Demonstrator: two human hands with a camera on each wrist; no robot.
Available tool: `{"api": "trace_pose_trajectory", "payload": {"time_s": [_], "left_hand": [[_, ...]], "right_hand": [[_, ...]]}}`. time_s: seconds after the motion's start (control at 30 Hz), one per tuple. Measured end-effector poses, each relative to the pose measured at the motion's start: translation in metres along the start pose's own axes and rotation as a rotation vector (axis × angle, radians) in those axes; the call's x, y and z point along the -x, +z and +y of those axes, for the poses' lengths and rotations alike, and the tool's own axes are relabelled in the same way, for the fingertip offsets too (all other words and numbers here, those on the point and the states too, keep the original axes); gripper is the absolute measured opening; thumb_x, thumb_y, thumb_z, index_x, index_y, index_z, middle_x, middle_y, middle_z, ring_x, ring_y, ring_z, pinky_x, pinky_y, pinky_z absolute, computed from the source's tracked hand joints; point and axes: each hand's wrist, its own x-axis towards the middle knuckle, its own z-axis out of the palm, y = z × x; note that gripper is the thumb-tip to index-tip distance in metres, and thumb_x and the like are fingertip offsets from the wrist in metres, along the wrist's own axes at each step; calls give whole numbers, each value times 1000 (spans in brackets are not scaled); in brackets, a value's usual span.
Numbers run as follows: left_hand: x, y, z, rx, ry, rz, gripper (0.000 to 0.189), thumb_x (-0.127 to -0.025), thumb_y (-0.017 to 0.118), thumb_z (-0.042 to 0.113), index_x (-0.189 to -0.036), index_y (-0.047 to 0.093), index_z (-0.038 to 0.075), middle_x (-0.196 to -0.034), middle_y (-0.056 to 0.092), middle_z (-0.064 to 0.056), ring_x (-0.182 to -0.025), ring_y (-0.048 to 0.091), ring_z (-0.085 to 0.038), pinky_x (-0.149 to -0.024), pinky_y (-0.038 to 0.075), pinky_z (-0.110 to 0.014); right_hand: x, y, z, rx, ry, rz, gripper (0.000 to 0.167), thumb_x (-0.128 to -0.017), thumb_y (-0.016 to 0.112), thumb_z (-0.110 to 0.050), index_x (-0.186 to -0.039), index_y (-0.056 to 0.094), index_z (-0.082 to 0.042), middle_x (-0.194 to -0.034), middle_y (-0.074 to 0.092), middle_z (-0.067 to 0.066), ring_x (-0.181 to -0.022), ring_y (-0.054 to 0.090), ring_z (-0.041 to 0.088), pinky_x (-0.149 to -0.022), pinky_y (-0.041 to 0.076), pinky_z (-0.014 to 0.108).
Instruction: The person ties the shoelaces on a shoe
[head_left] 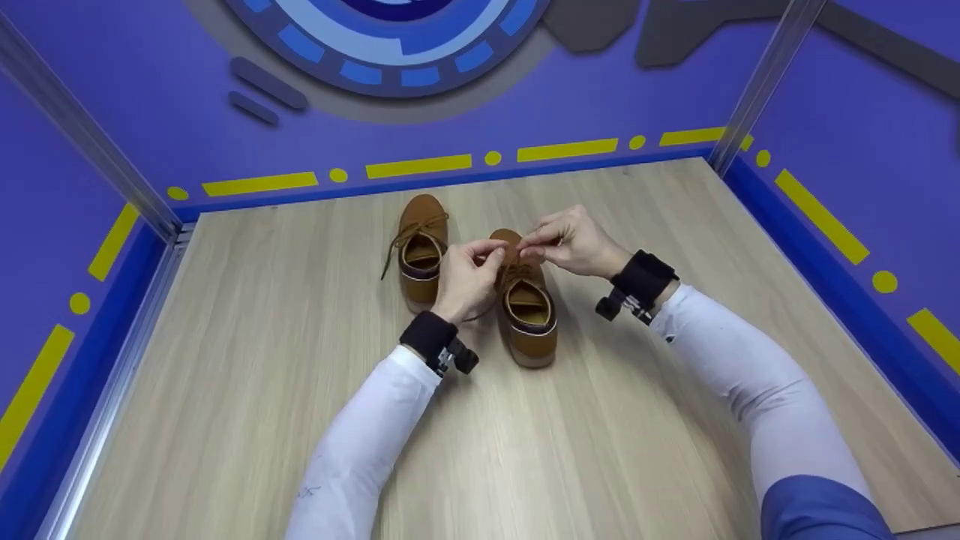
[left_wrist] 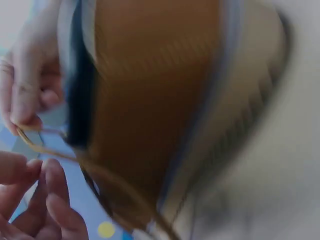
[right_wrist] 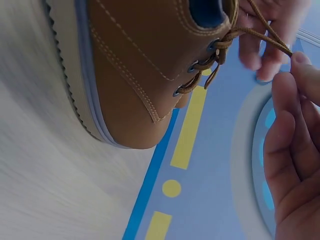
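A brown lace-up shoe (head_left: 529, 341) stands on the wooden table, toe pointing away from me, between my two hands. My right hand (head_left: 574, 244) pinches a loop of its brown shoelace (right_wrist: 262, 36) between thumb and fingertips, drawn away from the eyelets. My left hand (head_left: 466, 277) is held near the front of this shoe, its thumb and finger tips close together beside the lace. Whether lace lies between the left fingertips cannot be told; in the right wrist view those fingers are blurred. A matching second shoe (head_left: 424, 217) stands to the left, partly hidden behind my left hand.
Under the shoes lies the light wooden tabletop (head_left: 285, 360). Blue-purple panels (head_left: 420, 139) with yellow markings rise along its back and both sides, joined by metal corner posts (head_left: 765, 82). The second shoe's lace end (head_left: 388, 259) trails toward the table on its left.
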Motion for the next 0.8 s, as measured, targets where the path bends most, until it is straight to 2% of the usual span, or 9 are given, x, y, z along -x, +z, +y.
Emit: {"api": "trace_pose_trajectory", "payload": {"time_s": [0.07,0.1,0.23,0.3,0.37,0.53,0.6,0.8], "left_hand": [[-2,-1,-8,-182,42,8,21,-103,74,16,-118,89,14,-112,88,-6,-90,79,-14,-78,58,-29],[-3,-1,-11,-244,58,-6,22,-102,74,17,-119,89,16,-112,88,-5,-92,81,-17,-80,59,-31],[0,0,-8,-374,78,-79,24,-102,75,15,-122,88,15,-114,88,-6,-101,82,-26,-88,62,-44],[1,0,-5,-404,89,-92,23,-101,75,12,-119,88,13,-113,88,-7,-102,81,-28,-91,62,-47],[2,0,-3,-426,103,-78,20,-100,74,11,-115,88,12,-110,88,-8,-100,81,-29,-91,62,-48],[2,1,-8,-440,138,-45,14,-101,73,13,-106,86,13,-100,85,-6,-93,78,-27,-86,60,-46],[1,2,-11,-433,149,-49,13,-102,72,15,-106,84,13,-98,84,-6,-91,78,-27,-86,60,-47],[-5,4,-18,-400,164,-56,11,-105,71,18,-107,82,17,-95,83,-1,-87,76,-21,-82,58,-43]], "right_hand": [[1,0,0,0,11,1,10,-97,83,5,-105,89,2,-91,86,17,-70,79,35,-70,56,8],[1,0,1,-3,19,3,10,-97,82,5,-105,89,2,-91,86,18,-70,79,35,-71,57,8],[2,2,0,1,44,14,10,-97,83,4,-104,89,1,-91,86,18,-70,79,38,-70,56,8],[2,3,0,3,58,18,8,-97,84,2,-104,89,0,-89,86,17,-69,79,37,-69,55,8],[2,4,0,3,80,17,7,-98,84,0,-103,89,0,-88,86,17,-67,78,33,-67,54,9],[1,7,-2,-27,168,-17,6,-102,81,-3,-101,86,0,-82,83,18,-63,69,8,-60,49,12],[1,7,-3,-38,203,-37,8,-104,80,-6,-102,84,0,-81,81,19,-62,65,4,-59,47,13],[0,8,-4,-99,306,-77,10,-105,77,-6,-103,79,4,-89,81,24,-64,73,17,-58,54,17]]}}
